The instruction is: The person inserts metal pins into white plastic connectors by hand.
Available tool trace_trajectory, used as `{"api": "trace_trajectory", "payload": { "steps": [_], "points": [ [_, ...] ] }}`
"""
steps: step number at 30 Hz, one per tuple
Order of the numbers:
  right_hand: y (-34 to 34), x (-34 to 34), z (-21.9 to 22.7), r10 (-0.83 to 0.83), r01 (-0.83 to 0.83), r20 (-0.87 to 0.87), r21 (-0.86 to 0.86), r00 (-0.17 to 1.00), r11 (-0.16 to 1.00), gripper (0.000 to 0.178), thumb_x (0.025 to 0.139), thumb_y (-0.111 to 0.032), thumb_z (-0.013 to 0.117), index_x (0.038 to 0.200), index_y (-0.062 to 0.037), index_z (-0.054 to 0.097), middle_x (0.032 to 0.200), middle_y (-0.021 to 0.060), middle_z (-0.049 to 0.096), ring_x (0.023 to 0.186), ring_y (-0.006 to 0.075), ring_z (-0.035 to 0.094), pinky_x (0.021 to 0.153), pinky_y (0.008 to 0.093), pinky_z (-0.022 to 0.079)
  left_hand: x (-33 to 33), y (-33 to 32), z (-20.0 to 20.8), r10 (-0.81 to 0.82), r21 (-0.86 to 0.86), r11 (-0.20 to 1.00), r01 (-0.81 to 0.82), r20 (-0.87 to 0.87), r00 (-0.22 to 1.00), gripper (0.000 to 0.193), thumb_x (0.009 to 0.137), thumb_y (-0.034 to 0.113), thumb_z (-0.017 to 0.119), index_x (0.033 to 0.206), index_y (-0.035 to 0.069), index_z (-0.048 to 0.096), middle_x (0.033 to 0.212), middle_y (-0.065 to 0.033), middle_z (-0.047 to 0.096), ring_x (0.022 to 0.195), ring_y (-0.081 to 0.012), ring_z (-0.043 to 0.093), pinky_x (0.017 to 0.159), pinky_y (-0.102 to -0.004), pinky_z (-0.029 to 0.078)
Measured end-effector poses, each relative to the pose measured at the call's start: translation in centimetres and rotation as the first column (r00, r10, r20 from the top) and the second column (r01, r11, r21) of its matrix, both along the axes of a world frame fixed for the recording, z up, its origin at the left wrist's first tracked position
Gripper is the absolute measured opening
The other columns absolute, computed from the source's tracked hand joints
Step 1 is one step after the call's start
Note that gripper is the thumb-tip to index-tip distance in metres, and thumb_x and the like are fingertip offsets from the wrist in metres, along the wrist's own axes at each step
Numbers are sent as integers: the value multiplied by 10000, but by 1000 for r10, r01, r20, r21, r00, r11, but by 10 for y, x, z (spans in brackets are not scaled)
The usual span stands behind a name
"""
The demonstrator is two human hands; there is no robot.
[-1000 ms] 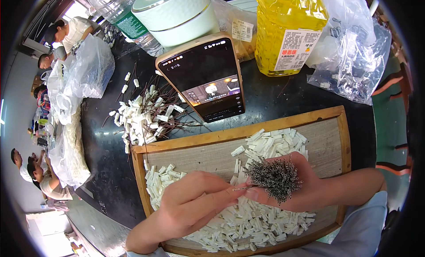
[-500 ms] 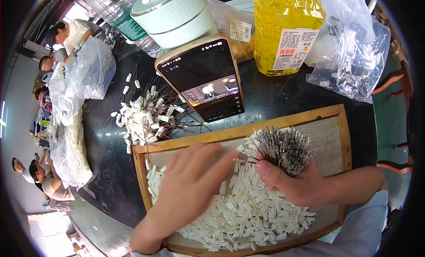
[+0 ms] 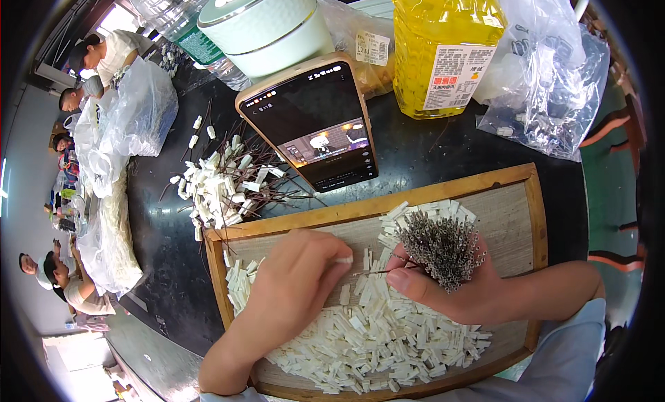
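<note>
My right hand (image 3: 463, 297) is closed round a thick bundle of thin dark wires (image 3: 443, 248) tipped with metal terminals. From between its thumb and finger one wire (image 3: 389, 270) sticks out to the left, its terminal bare. My left hand (image 3: 289, 276) is closed in a pinch on a small white connector housing (image 3: 344, 259), just left of that terminal and apart from it. Both hands are above a wooden-framed tray (image 3: 509, 225), where many loose white housings (image 3: 388, 340) lie heaped, mostly in the middle and near part.
Behind the tray's left corner is a pile of wires with white housings (image 3: 222, 187). A phone (image 3: 312, 125) leans against a pale green container (image 3: 263, 28). Beyond are a yellow bottle (image 3: 443, 49) and clear plastic bags (image 3: 540, 90). Several people sit at far left.
My left hand has gone from spread fingers to a pinch on a white housing. My right hand has tilted the bundle slightly, with one wire now pointing more plainly left.
</note>
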State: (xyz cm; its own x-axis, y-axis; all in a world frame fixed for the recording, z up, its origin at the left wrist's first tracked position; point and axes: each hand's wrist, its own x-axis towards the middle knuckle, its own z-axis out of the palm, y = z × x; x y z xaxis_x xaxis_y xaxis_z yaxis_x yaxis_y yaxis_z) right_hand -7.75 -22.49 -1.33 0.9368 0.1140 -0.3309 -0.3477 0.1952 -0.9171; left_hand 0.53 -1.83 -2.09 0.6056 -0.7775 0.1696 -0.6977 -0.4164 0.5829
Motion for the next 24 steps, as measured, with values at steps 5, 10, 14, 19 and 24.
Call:
{"api": "trace_trajectory", "payload": {
  "steps": [5, 10, 14, 19, 24],
  "points": [
    [0, -3, -6, 27, -27, 28, 13, 999, 1000, 139, 809, -77, 693, 919, -3, 651, 840, 33, 672, 791, 45, 596, 698, 208, 492, -6, 3, 15, -62, -283, 959, -20, -281, 958, 304, 690, -78, 669, 977, -10, 596, 884, -114, 580, 826, -234, 570, 720, -324, 458],
    [1, -2, -4, 30, -29, -9, 55, 1000, 998, 140, 808, -69, 692, 922, -1, 648, 847, 28, 670, 802, 45, 592, 708, 210, 490, -9, 4, 18, -81, -299, 954, -19, -318, 945, 298, 673, -98, 668, 956, -15, 621, 890, -120, 577, 848, -207, 574, 732, -298, 454],
    [0, -2, 0, 41, -41, -2, 62, 999, 997, 185, 809, -51, 684, 976, 2, 626, 879, 17, 657, 830, 36, 573, 734, 207, 480, -9, -2, 16, -115, -277, 958, 71, -143, 983, 275, 658, -16, 735, 925, 17, 680, 861, -99, 582, 777, -211, 584, 662, -292, 464],
    [0, -7, -14, 114, -142, 160, 173, 980, 975, 254, 811, -17, 669, 1050, 18, 591, 927, 5, 633, 868, 24, 541, 761, 202, 464, -16, -3, 19, -146, -311, 946, 86, -175, 974, 275, 643, 31, 758, 913, 27, 706, 848, -80, 581, 745, -205, 580, 642, -289, 463],
    [-2, -5, -9, 190, -202, 114, 105, 975, 974, 258, 811, -2, 664, 1057, 24, 587, 937, 2, 628, 874, 23, 532, 763, 196, 456, -17, -4, 21, -104, -256, 963, 87, -53, 993, 274, 630, 72, 766, 894, 31, 707, 842, -73, 578, 722, -198, 574, 627, -292, 462]
  ]
}}
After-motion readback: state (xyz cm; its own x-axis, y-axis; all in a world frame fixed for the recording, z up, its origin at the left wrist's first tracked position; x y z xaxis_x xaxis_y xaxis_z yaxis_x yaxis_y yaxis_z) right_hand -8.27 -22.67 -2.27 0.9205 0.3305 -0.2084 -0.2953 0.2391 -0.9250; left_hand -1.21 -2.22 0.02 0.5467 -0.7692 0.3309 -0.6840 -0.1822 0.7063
